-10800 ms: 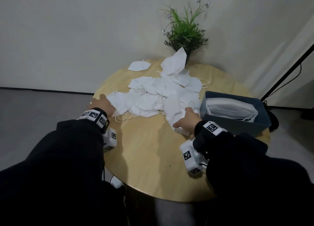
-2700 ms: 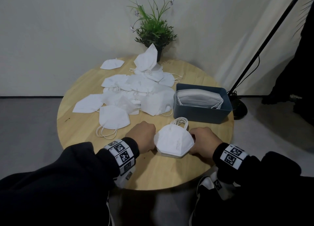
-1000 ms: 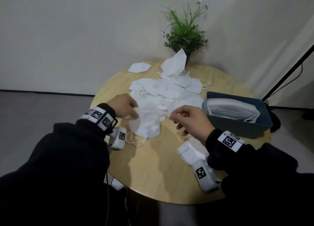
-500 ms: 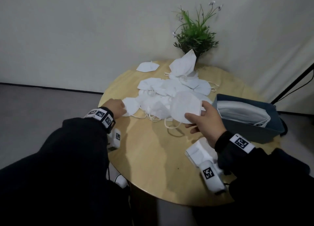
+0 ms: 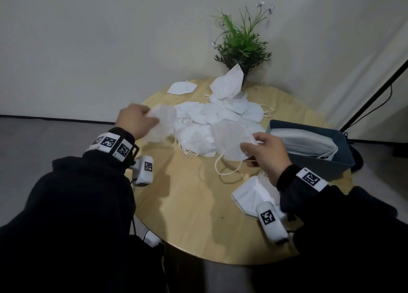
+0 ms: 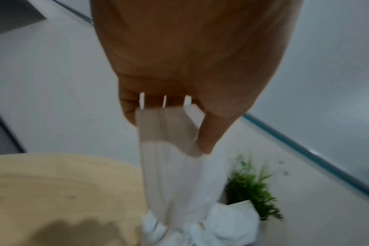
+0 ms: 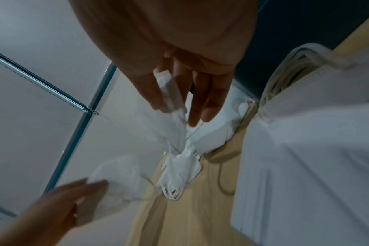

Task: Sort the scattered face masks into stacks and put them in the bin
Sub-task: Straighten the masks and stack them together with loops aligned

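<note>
My left hand (image 5: 138,121) pinches a white face mask (image 5: 164,122) lifted above the left side of the round wooden table (image 5: 194,204); in the left wrist view the fingers (image 6: 209,136) clamp its edge (image 6: 169,133). My right hand (image 5: 263,152) pinches another white mask (image 5: 230,141), its ear loops dangling; the right wrist view shows the thumb (image 7: 150,89) and fingers on that mask (image 7: 173,103). A loose pile of masks (image 5: 212,118) covers the table's middle. A small stack of masks (image 5: 254,195) lies under my right wrist. The blue-grey bin (image 5: 318,160) at right holds stacked masks.
A potted green plant (image 5: 241,43) stands at the table's far edge, with one mask (image 5: 227,84) leaning against it. A single mask (image 5: 182,87) lies apart at the back left. A black stand pole (image 5: 373,94) rises to the right of the bin.
My left hand has lifted a mask off the pile's left edge. The right hand has carried its mask a little nearer to me.
</note>
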`<state>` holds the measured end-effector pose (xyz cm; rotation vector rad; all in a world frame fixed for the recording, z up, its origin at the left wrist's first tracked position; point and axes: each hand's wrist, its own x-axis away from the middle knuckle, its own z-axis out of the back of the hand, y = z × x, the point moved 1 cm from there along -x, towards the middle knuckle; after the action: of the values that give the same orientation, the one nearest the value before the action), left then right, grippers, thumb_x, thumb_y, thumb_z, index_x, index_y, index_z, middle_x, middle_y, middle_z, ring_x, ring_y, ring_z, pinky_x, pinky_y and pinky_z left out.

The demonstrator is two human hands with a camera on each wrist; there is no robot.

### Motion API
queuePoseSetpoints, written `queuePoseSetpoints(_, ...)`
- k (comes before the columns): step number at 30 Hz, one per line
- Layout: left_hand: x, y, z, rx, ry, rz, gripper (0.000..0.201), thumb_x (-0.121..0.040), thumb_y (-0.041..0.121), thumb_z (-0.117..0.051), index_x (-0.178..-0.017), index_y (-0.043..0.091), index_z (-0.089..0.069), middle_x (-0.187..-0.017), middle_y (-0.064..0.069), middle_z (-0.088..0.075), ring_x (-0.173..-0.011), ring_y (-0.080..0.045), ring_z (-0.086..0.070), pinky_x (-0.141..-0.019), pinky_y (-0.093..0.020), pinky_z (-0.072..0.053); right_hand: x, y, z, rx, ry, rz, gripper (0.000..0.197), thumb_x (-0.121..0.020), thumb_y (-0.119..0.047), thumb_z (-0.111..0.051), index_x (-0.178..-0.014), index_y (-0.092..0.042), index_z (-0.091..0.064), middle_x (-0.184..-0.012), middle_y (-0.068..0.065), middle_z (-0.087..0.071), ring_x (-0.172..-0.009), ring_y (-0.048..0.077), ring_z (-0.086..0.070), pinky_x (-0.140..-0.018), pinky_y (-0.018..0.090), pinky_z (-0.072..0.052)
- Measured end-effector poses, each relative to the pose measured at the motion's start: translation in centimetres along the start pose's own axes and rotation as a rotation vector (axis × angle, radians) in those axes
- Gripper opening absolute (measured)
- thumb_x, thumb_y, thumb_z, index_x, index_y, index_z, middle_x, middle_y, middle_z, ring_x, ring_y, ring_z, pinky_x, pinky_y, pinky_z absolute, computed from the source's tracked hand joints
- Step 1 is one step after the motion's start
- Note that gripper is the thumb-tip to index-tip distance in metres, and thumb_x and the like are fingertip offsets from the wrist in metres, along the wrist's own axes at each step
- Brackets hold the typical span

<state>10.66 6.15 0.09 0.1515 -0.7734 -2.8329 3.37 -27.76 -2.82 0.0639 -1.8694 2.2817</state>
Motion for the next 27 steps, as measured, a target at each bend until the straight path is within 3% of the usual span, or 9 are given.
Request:
queuePoseSetpoints(3,2.0,3.3,1.5,0.123,0.158,-0.207,0.014,-0.090,0.029,-0.066,-0.081,0.019,-0.069,-0.075,0.000,-0.065,-0.073,-0.021,-0.057,-0.063,-0.030,-0.040,0.0,-0.1,-0.2,0.029,0.003,0.052,0.009,-0.083,-0.022,-0.082,-0.083,-0.013,-0.081,-0.093,0.009,-0.076,-0.090,0.030,-0.072,-0.088,0.050,-0.060)
queuePoseSetpoints(5,3.0,4.6,1.5,0.214,0.087,-0.262,0.011,-0.093,0.026,-0.066,-0.083,0.023,-0.068,-0.074,0.006,-0.063,-0.071,-0.011,-0.057,-0.059,-0.018,-0.039,0.1,-0.4,-0.3,0.106,0.040,0.117,0.009,-0.084,-0.028,-0.082,-0.085,-0.019,-0.082,-0.111,0.000,-0.068,-0.104,0.018,-0.065,-0.095,0.042,-0.052)
queuePoseSetpoints(9,3.3,5.1,1.1,0.443,-0.058,-0.233,0.017,-0.092,0.021,-0.069,-0.079,0.031,-0.068,-0.073,0.014,-0.066,-0.069,-0.007,-0.061,-0.065,-0.025,-0.045,0.0,-0.8,-0.4,0.064,0.058,0.144,0.016,-0.091,-0.021,-0.073,-0.080,-0.009,-0.075,-0.075,0.007,-0.065,-0.072,0.020,-0.061,-0.065,0.037,-0.051)
queuePoseSetpoints(13,3.9,5.1,1.6,0.632,-0.207,-0.254,0.011,-0.089,0.019,-0.078,-0.083,0.011,-0.074,-0.072,0.007,-0.067,-0.065,-0.009,-0.061,-0.065,-0.028,-0.045,-0.2,-0.5,-0.3,0.012,0.072,0.116,0.016,-0.095,-0.022,-0.068,-0.090,-0.007,-0.073,-0.085,0.027,-0.069,-0.066,0.031,-0.062,-0.057,0.039,-0.053)
queuePoseSetpoints(17,5.0,5.9,1.3,0.790,-0.469,-0.351,0.034,-0.075,0.025,-0.083,-0.099,0.002,-0.077,-0.116,0.002,-0.073,-0.101,-0.011,-0.070,-0.078,-0.023,-0.055,0.2,-0.8,-0.5,-0.082,0.018,0.093,0.012,-0.099,-0.017,-0.065,-0.097,-0.010,-0.074,-0.090,0.032,-0.066,-0.068,0.037,-0.063,-0.063,0.055,-0.061)
queuePoseSetpoints(19,5.4,6.9,0.2,0.784,-0.567,-0.385,0.047,-0.069,0.034,-0.084,-0.104,0.004,-0.079,-0.141,0.010,-0.063,-0.126,-0.004,-0.061,-0.093,-0.020,-0.053,0.5,-1.2,-0.8,-0.131,-0.032,0.077,0.012,-0.100,-0.015,-0.064,-0.101,-0.009,-0.075,-0.084,0.020,-0.066,-0.071,0.033,-0.064,-0.063,0.048,-0.062)
queuePoseSetpoints(21,5.9,7.9,-1.4,0.702,-0.570,-0.407,0.039,-0.068,0.044,-0.084,-0.098,0.018,-0.082,-0.147,0.016,-0.056,-0.133,0.000,-0.054,-0.101,-0.026,-0.050,0.9,-1.6,-1.3,-0.174,-0.100,0.078,0.016,-0.101,-0.010,-0.060,-0.106,-0.009,-0.075,-0.084,0.011,-0.070,-0.070,0.028,-0.067,-0.057,0.037,-0.060)
queuePoseSetpoints(25,5.9,8.6,-3.8,0.568,-0.461,-0.379,0.015,-0.083,0.033,-0.082,-0.092,0.022,-0.079,-0.109,-0.003,-0.076,-0.089,-0.013,-0.070,-0.082,-0.040,-0.055,1.7,-2.0,-2.0,-0.232,-0.171,0.037,0.022,-0.105,-0.022,-0.054,-0.107,-0.008,-0.072,-0.088,0.011,-0.069,-0.071,0.026,-0.066,-0.055,0.034,-0.055)
queuePoseSetpoints(27,5.8,8.6,-4.1,0.508,-0.412,-0.359,0.007,-0.088,0.025,-0.081,-0.093,0.025,-0.075,-0.099,-0.002,-0.076,-0.087,-0.016,-0.071,-0.083,-0.042,-0.057,1.6,-1.9,-2.0,-0.318,-0.154,-0.058,0.036,-0.108,-0.038,-0.047,-0.111,-0.010,-0.070,-0.091,0.012,-0.072,-0.075,0.027,-0.069,-0.060,0.040,-0.058)
